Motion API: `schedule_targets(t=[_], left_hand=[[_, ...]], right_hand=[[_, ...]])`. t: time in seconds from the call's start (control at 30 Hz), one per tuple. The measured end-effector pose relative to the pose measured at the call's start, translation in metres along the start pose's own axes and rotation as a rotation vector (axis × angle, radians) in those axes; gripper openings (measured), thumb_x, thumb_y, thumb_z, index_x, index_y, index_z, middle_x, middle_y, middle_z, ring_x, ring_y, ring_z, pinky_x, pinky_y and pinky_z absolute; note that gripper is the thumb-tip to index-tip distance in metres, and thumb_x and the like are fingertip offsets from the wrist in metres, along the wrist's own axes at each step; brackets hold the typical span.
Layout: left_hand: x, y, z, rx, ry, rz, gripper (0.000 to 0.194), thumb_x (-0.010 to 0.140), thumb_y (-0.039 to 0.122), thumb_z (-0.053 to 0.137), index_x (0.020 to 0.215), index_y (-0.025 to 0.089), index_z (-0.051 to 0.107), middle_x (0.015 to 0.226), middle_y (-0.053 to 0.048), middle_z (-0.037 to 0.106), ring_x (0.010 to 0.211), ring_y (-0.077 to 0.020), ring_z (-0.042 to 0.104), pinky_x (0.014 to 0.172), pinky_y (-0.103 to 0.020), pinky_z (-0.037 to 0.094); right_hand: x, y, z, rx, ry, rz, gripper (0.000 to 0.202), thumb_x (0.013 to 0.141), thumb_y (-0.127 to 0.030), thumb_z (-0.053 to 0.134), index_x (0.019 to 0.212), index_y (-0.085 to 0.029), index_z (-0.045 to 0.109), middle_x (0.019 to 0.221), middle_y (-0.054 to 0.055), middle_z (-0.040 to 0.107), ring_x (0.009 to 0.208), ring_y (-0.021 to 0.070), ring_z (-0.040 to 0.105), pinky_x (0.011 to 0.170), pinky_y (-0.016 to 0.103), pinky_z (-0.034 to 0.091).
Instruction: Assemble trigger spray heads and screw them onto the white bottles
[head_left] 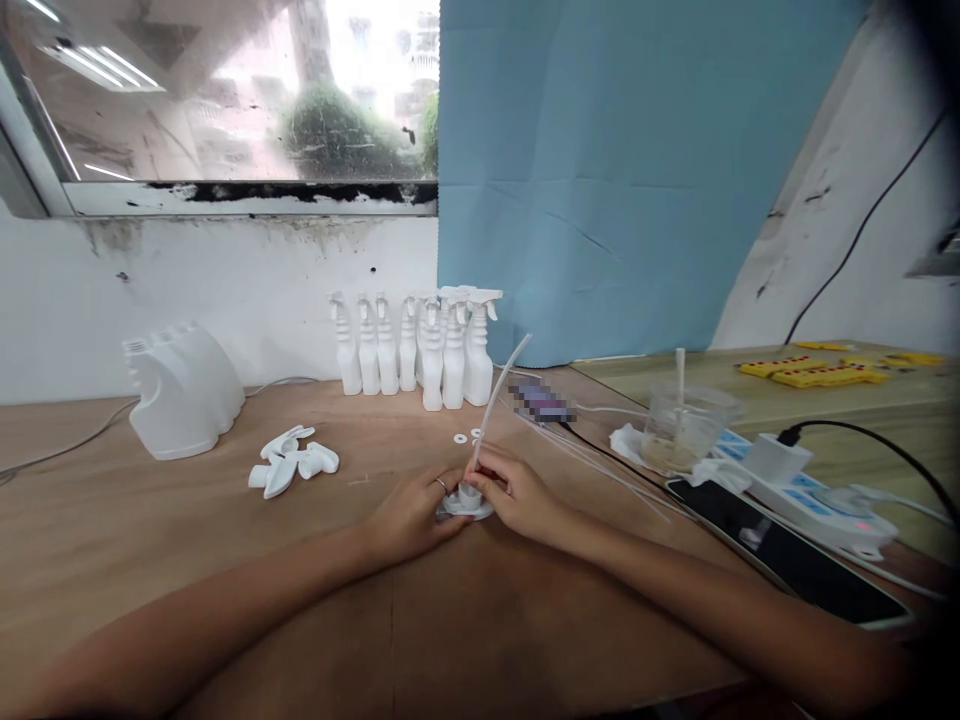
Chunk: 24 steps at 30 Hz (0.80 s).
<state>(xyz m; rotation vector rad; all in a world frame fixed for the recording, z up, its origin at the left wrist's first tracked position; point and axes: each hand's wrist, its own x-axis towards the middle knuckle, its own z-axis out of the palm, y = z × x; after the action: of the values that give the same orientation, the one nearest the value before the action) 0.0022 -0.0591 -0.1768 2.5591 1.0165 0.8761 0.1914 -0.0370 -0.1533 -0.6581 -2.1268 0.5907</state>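
My left hand (pixel 411 508), with a ring on one finger, is closed around the side of a white trigger spray head (pixel 471 497) low over the table. A thin translucent dip tube (pixel 501 388) stands up from the spray head, leaning right at its top. Near its lower end, my right hand (pixel 531 498) pinches the tube between thumb and fingers. Fingers partly hide the spray head and where the tube meets it. Just beyond my hands lie small white ring washers (pixel 460 439). Loose white spray heads (pixel 283 464) are heaped to the left.
Spray bottles (pixel 452 365) with heads stand by the wall; headless bottles (pixel 180 400) stand far left. Loose tubes (pixel 600 460), a blurred phone (pixel 541 402), a plastic cup (pixel 675 430), a power strip (pixel 814 500) and a dark tablet-like device (pixel 787 550) lie to the right.
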Motion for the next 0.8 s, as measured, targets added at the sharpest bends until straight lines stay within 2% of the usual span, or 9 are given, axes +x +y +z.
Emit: schedule_targets(t=[0.13,0.3,0.37,0.43,0.5,0.57,0.63,0.7,0.8], left_hand=[[0.001,0.000,0.000,0.004,-0.010,-0.010,0.034,0.085,0.028,0.058,0.118,0.021,0.051,0.112,-0.006,0.059,0.100,-0.0199,0.058,0.086,-0.030,0.047],[-0.001,0.002,0.001,-0.002,-0.007,-0.013,0.034,0.085,0.028,0.059,0.117,0.021,0.053,0.110,-0.006,0.061,0.099,-0.0199,0.059,0.084,-0.029,0.047],[0.001,0.002,-0.004,0.020,-0.035,-0.016,0.037,0.085,0.037,0.060,0.118,0.022,0.055,0.107,-0.005,0.064,0.093,-0.0203,0.061,0.079,-0.029,0.047],[0.006,0.002,-0.018,0.083,-0.105,-0.031,0.035,0.087,0.047,0.056,0.113,0.024,0.061,0.093,-0.004,0.068,0.079,-0.0195,0.063,0.068,-0.028,0.046],[0.016,0.004,-0.047,0.199,-0.140,-0.066,0.037,0.091,0.051,0.045,0.097,0.023,0.069,0.077,-0.003,0.069,0.065,-0.0177,0.062,0.059,-0.028,0.041],[0.027,0.010,-0.089,0.385,-0.033,-0.136,0.043,0.092,0.051,0.043,0.083,0.020,0.071,0.074,-0.004,0.069,0.064,-0.0172,0.061,0.060,-0.028,0.039],[0.033,0.016,-0.141,0.584,0.132,-0.284,0.040,0.089,0.052,0.046,0.092,0.021,0.071,0.077,-0.003,0.069,0.066,-0.0166,0.061,0.061,-0.026,0.039],[0.029,0.019,-0.195,0.754,0.368,-0.380,0.042,0.088,0.052,0.045,0.098,0.019,0.070,0.082,-0.001,0.067,0.071,-0.0150,0.060,0.065,-0.024,0.040],[0.001,0.005,-0.261,0.858,0.753,-0.485,0.058,0.088,0.059,0.036,0.107,0.011,0.062,0.085,0.004,0.059,0.077,-0.0105,0.057,0.075,-0.024,0.041]], right_hand=[[0.001,0.004,0.001,-0.010,-0.062,0.062,0.019,0.087,-0.021,0.049,0.068,-0.018,0.048,0.066,-0.002,0.047,0.064,0.0135,0.044,0.060,0.025,0.035],[0.001,0.009,0.001,0.122,-0.091,0.151,0.024,0.088,-0.032,0.051,0.068,-0.018,0.050,0.064,-0.002,0.049,0.062,0.0127,0.045,0.057,0.024,0.035],[-0.001,0.010,0.000,0.201,-0.064,0.174,0.029,0.087,-0.041,0.053,0.070,-0.017,0.052,0.066,-0.001,0.051,0.064,0.0136,0.048,0.059,0.025,0.037],[-0.004,0.012,-0.001,0.271,-0.034,0.208,0.034,0.086,-0.048,0.054,0.072,-0.017,0.054,0.069,0.001,0.054,0.067,0.0147,0.051,0.061,0.025,0.039],[-0.007,0.015,-0.003,0.304,-0.025,0.249,0.037,0.085,-0.052,0.054,0.073,-0.017,0.056,0.071,0.002,0.058,0.070,0.0159,0.053,0.064,0.026,0.041],[-0.009,0.019,-0.005,0.274,-0.033,0.286,0.038,0.086,-0.052,0.054,0.072,-0.016,0.056,0.072,0.003,0.059,0.070,0.0161,0.054,0.065,0.027,0.041],[-0.010,0.023,-0.007,0.173,-0.037,0.313,0.039,0.086,-0.050,0.053,0.067,-0.017,0.054,0.065,0.000,0.055,0.065,0.0142,0.050,0.060,0.026,0.038],[-0.011,0.028,-0.010,0.037,-0.045,0.328,0.041,0.086,-0.049,0.052,0.060,-0.017,0.049,0.057,-0.004,0.044,0.057,0.0116,0.042,0.054,0.025,0.032],[-0.012,0.031,-0.012,-0.096,-0.083,0.332,0.045,0.088,-0.046,0.048,0.054,-0.018,0.039,0.053,-0.006,0.031,0.052,0.0099,0.033,0.051,0.025,0.026]])
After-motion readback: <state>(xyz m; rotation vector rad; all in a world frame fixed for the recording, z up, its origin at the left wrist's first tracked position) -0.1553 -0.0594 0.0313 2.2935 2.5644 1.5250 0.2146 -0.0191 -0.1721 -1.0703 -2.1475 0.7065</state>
